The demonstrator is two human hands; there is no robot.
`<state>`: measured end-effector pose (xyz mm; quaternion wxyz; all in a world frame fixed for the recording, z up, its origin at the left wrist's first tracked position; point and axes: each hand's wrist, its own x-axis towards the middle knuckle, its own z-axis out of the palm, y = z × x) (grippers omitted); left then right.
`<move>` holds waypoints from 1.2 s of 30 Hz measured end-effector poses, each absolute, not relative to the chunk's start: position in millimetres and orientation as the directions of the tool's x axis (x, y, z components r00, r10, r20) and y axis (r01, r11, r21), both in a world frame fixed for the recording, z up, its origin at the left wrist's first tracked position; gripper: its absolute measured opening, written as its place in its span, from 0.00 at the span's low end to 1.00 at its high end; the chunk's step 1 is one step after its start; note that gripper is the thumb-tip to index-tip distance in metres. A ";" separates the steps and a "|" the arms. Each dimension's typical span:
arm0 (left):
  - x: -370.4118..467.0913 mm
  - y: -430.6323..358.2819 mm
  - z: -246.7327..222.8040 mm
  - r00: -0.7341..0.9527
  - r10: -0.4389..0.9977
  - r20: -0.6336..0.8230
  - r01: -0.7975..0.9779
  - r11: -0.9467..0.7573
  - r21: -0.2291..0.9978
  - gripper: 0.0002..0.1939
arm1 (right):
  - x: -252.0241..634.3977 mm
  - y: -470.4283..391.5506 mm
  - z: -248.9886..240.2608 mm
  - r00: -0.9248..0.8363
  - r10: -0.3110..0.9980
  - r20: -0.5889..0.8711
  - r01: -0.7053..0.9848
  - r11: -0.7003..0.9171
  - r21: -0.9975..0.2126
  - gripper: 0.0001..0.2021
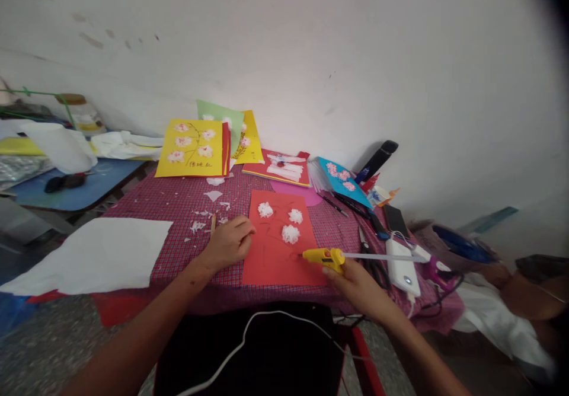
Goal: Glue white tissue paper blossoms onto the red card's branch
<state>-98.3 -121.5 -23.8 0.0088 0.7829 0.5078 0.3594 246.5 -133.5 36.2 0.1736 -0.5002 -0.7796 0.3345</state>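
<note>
A red sheet of paper (275, 265) lies on the checked tablecloth, with three white fluffy paper flowers on it and faint drawn lines. My right hand (351, 280) is closed around a yellow glue gun (322, 257), whose tip points left over a small drawn mark on the lower right of the sheet. A long translucent glue stick (382, 257) sticks out of the gun's back. My left hand (231, 240) rests at the sheet's left edge with curled fingers; what they hold, if anything, is hidden.
White paper scraps (198, 226) and a small wooden stick (213, 223) lie left of the sheet. A large white sheet (115, 254) covers the table's left. Yellow flower cards (191, 147) lean behind. Scissors (365, 245), a white power bank (402, 268) and cables are at right.
</note>
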 end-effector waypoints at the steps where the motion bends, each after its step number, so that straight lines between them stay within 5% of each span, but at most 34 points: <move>1: -98.1 -121.9 -23.1 0.225 0.801 0.555 0.786 -0.486 0.382 0.11 | 246.6 -133.2 35.9 -0.438 0.897 -0.064 0.665 0.275 -0.695 0.17; 11: -95.1 -120.0 -17.6 0.511 0.734 0.448 0.670 -0.667 0.327 0.09 | 248.2 -138.0 40.8 -0.454 0.886 -0.091 0.685 0.282 -0.672 0.18; 36: -94.6 -118.3 -18.4 0.518 0.748 0.414 0.691 -0.652 0.312 0.08 | 240.5 -134.7 30.5 -0.412 0.904 -0.111 0.635 0.198 -0.747 0.17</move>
